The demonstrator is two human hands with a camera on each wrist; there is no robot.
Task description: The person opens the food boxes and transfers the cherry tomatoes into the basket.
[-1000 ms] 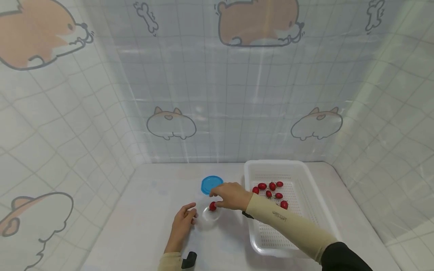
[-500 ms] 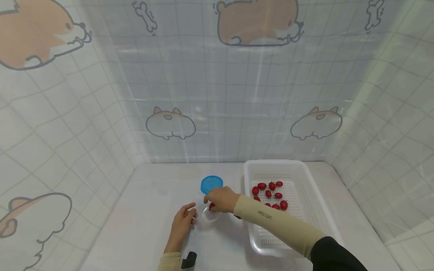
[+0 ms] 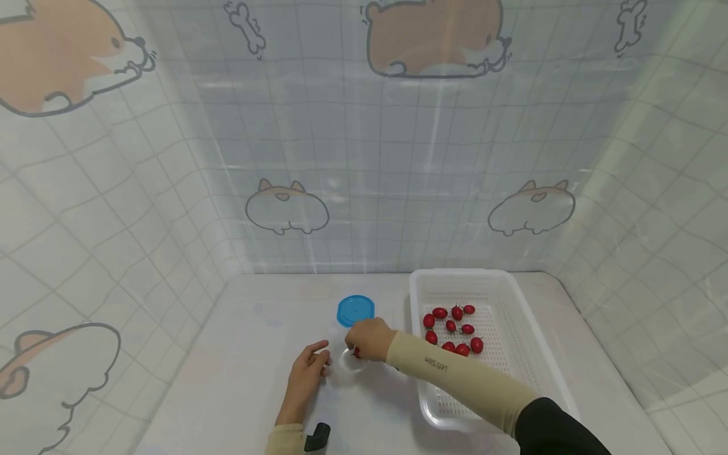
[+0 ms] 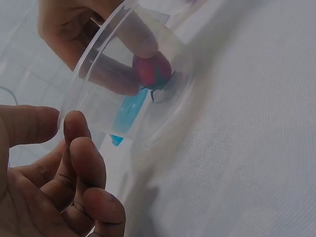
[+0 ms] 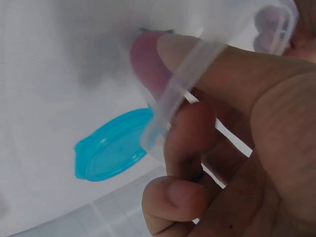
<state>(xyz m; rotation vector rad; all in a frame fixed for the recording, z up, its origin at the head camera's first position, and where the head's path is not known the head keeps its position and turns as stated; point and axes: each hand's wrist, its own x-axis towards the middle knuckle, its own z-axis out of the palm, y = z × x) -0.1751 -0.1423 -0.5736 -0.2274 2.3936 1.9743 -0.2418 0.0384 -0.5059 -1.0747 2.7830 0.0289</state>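
A red cherry tomato (image 4: 150, 69) with a green stem is in the small clear plastic container (image 4: 106, 103), close to its bottom. My right hand (image 3: 371, 339) reaches into the container and pinches this tomato between thumb and forefinger; its other fingers stay outside the rim. On the container's left side, my left hand (image 3: 305, 382) pinches the rim between thumb and forefinger, its remaining fingers loosely curled. From the head view, the right hand covers much of the tomato and part of the container.
Behind the container a blue lid (image 3: 355, 310) lies flat on the white table (image 3: 239, 373). To the right stands a white perforated basket (image 3: 512, 328) with several cherry tomatoes (image 3: 476, 345), partly under the right forearm. Patterned sheeting (image 3: 381, 158) encloses the table's back and sides.
My right hand has moved a little left and down, taking the tomato deeper into the container. More tomatoes in the basket have come into sight. The left hand has stayed in place.
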